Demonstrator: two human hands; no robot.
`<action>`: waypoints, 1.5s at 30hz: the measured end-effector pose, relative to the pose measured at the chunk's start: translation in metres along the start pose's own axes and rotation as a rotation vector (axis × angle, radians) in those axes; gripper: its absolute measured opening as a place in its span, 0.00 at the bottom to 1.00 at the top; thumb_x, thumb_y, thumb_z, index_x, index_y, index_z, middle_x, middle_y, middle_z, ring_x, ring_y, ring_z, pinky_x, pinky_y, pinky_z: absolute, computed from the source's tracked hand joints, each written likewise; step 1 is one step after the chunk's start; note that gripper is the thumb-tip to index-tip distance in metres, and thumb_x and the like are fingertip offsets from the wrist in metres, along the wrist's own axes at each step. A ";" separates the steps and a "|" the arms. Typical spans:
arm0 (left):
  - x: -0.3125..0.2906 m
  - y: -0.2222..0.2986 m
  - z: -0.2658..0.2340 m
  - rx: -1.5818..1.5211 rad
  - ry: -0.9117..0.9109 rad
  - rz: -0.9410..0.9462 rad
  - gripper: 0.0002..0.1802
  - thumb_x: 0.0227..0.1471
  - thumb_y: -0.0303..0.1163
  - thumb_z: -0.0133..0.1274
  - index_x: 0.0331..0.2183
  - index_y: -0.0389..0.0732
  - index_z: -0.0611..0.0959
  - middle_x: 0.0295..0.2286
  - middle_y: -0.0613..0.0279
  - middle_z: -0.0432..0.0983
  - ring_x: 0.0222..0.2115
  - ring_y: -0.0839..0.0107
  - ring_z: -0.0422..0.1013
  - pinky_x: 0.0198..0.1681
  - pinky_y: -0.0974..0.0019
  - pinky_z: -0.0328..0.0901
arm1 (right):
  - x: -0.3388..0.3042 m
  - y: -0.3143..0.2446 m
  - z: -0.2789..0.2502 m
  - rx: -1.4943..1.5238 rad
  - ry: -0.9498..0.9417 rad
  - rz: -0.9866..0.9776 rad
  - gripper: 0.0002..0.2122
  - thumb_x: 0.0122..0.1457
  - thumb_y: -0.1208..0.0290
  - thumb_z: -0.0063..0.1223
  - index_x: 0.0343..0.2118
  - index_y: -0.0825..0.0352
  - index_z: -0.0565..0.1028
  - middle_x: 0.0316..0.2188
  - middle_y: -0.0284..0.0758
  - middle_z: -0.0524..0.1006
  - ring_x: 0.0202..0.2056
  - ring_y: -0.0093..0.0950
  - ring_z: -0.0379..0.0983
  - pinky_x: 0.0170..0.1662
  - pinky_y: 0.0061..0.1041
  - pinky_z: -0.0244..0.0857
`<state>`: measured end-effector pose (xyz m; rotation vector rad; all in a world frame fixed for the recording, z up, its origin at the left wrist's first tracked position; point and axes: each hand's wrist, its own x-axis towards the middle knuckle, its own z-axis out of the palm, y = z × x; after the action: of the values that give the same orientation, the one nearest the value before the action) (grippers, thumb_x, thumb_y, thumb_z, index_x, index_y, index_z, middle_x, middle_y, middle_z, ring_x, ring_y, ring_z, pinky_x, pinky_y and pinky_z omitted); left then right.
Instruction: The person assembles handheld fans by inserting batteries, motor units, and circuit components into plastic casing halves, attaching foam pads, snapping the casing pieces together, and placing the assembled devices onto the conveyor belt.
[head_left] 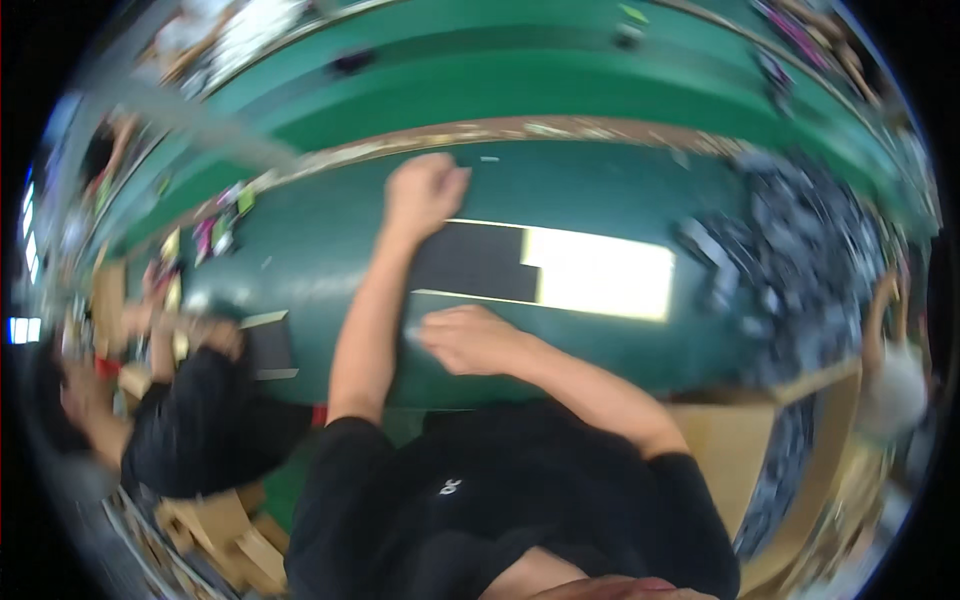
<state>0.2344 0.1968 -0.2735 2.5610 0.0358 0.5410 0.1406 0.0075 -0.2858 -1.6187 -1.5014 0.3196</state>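
A long pale-yellow strip [605, 275] lies across the green table in front of me. Its left part is covered by a flat black sheet [475, 260]. My left hand [425, 195] is closed beside the far edge of the strip, at its left end; whatever the fingers may hold is hidden. Near the strip's close edge, my right hand [468, 340] has its fingers curled together, with a small pale bit showing blurrily at the fingertips. Motion blur hides the finer detail of both hands.
A heap of grey-black pieces [800, 240] covers the table's right end. Below it stands an open cardboard box [725, 445]. At my left a co-worker in black [210, 420] sits by another dark sheet [268, 345]. Beyond the table's far ledge [560, 128] runs a green surface [480, 85].
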 end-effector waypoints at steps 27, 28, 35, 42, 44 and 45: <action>-0.013 -0.014 0.002 0.120 0.409 -0.136 0.25 0.45 0.33 0.65 0.45 0.36 0.76 0.49 0.41 0.65 0.59 0.38 0.58 0.61 0.36 0.53 | -0.095 0.058 -0.210 -1.244 0.472 0.485 0.17 0.66 0.64 0.54 0.53 0.69 0.75 0.57 0.50 0.72 0.57 0.50 0.67 0.58 0.50 0.63; -0.014 -0.015 0.002 0.109 0.412 -0.145 0.25 0.45 0.34 0.64 0.45 0.35 0.77 0.50 0.38 0.65 0.60 0.35 0.57 0.63 0.35 0.51 | -0.106 0.066 -0.215 -1.245 0.476 0.511 0.16 0.66 0.64 0.54 0.51 0.69 0.76 0.56 0.50 0.72 0.56 0.50 0.68 0.58 0.50 0.64; -0.008 -0.008 0.007 0.093 0.343 -0.186 0.27 0.49 0.35 0.63 0.49 0.35 0.74 0.56 0.36 0.62 0.64 0.34 0.53 0.68 0.34 0.46 | -0.169 0.098 -0.239 -1.141 0.499 0.740 0.14 0.65 0.65 0.54 0.44 0.72 0.79 0.50 0.51 0.77 0.52 0.49 0.72 0.56 0.45 0.66; -0.013 -0.006 -0.003 0.106 0.324 -0.195 0.26 0.52 0.34 0.61 0.50 0.33 0.73 0.57 0.34 0.60 0.65 0.33 0.51 0.69 0.34 0.45 | -0.125 0.050 -0.239 -1.239 0.719 0.570 0.11 0.57 0.66 0.55 0.30 0.70 0.81 0.33 0.48 0.81 0.38 0.49 0.76 0.42 0.44 0.69; -0.010 -0.003 -0.004 0.129 0.293 -0.190 0.26 0.54 0.35 0.59 0.50 0.33 0.72 0.58 0.33 0.60 0.65 0.33 0.51 0.69 0.35 0.45 | -0.112 0.052 -0.238 -1.191 0.773 0.434 0.11 0.60 0.63 0.57 0.32 0.68 0.81 0.36 0.45 0.81 0.39 0.47 0.77 0.44 0.45 0.70; -0.011 -0.003 -0.005 0.134 0.293 -0.190 0.26 0.54 0.35 0.59 0.50 0.33 0.72 0.58 0.33 0.60 0.65 0.33 0.51 0.69 0.35 0.45 | -0.108 0.055 -0.237 -1.137 0.819 0.292 0.12 0.62 0.61 0.59 0.34 0.66 0.81 0.38 0.42 0.82 0.40 0.46 0.78 0.46 0.46 0.71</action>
<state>0.2230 0.2006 -0.2753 2.5469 0.4265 0.8583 0.3179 -0.1826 -0.2278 -2.3745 -0.7565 -1.1268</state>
